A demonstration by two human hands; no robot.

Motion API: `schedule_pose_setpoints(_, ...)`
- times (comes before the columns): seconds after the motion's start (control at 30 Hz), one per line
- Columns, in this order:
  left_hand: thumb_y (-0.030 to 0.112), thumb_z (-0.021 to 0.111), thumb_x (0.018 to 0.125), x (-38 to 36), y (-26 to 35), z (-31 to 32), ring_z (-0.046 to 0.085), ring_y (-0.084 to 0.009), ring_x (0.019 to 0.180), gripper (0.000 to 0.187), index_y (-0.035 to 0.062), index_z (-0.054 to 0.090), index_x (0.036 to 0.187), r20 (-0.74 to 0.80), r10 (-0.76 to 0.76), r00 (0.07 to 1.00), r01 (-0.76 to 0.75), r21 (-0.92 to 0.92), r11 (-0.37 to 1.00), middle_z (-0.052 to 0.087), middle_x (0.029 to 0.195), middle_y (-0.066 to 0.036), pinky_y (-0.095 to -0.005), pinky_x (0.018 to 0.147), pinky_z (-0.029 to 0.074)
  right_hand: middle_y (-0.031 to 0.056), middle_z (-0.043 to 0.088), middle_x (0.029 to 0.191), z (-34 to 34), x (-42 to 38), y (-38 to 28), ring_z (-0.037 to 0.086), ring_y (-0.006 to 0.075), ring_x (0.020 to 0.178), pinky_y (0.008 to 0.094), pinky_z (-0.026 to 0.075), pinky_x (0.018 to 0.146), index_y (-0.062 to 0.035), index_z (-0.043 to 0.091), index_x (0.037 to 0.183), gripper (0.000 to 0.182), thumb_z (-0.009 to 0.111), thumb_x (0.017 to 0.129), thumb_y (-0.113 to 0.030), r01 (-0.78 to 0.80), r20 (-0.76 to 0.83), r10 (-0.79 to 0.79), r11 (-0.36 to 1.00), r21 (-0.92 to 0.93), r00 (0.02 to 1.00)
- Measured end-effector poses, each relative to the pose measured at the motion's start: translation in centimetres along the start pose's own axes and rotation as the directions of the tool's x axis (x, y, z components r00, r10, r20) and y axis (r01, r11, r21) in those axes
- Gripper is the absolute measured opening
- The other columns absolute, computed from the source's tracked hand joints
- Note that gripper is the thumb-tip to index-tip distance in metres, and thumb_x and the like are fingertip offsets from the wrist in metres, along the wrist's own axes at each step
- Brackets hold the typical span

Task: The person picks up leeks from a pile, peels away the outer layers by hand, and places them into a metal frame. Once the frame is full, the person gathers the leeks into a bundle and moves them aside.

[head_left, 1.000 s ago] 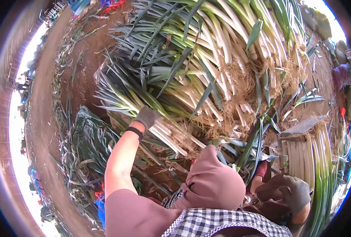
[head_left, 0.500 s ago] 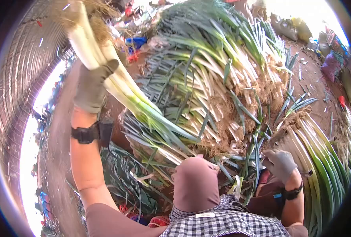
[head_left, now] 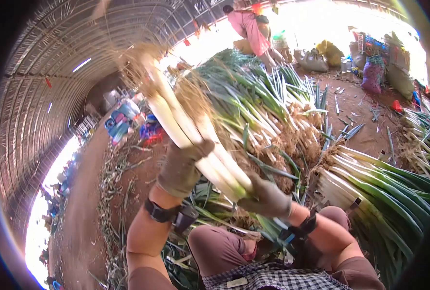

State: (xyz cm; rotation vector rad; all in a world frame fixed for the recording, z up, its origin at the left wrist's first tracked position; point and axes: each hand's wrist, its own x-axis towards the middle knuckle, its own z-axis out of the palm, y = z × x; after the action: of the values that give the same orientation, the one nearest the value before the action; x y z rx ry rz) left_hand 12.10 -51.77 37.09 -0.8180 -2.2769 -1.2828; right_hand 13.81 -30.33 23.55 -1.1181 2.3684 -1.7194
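Holding leek bunch [head_left: 195, 135] roots-up: left hand [head_left: 181, 166] fingers wrapped round white shanks, right hand [head_left: 268, 198] clamped below. Judgement: keep stalks aligned, grip firm.

left hand [head_left: 181, 166]: gloved, raised, fingers curled | right hand [head_left: 268, 198]: gloved, gripping, wrist strapped
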Motion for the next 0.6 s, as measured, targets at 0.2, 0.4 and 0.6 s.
schedule_pose_setpoints(0.2,0.013,0.056,0.097,-1.1,0.1,3.4,0.065,-0.0262,0.093,0.019,-0.0037,0.062,0.105,0.231,-0.138,0.963,0.144,-0.011,0.989,0.064,0.101,-0.016,-0.0359,0.082,0.051,0.0253,0.062,0.073,1.2,-2.6,3.9,0.064,0.0454,0.069,0.0517,0.049,0.062,0.001,0.043,0.105,0.045,0.066,0.086,-0.033,-0.032,-0.068,0.018,0.977,-0.212,0.998)
schedule_pose_setpoints(0.4,0.006,0.051,0.099,-1.7,0.8,3.1,0.064,-0.0342,0.086,0.017,-0.0032,0.061,0.109,0.049,0.092,0.995,-0.097,0.129,0.987,0.064,0.099,-0.018,-0.0404,0.078,0.053,0.0241,0.062,0.073,-0.2,-2.8,3.7,0.063,0.0455,0.07,0.0521,0.048,0.062,-0.0012,0.044,0.104,0.043,0.065,0.088,-0.034,-0.058,-0.005,0.059,0.962,-0.266,0.998)
schedule_pose_setpoints(0.6,-0.002,0.062,0.086,-1.9,-1.9,0.7,0.062,-0.039,0.088,0.027,0.0019,0.06,0.112,0.158,0.443,0.882,-0.448,0.569,0.689,0.063,0.102,-0.02,-0.0415,0.072,0.054,0.0214,0.063,0.074,1.6,-3.2,6.3,0.063,0.0446,0.071,0.0513,0.048,0.064,-0.0039,0.048,0.099,0.032,0.057,0.096,-0.035,0.028,-0.101,-0.045,0.986,-0.163,0.994)
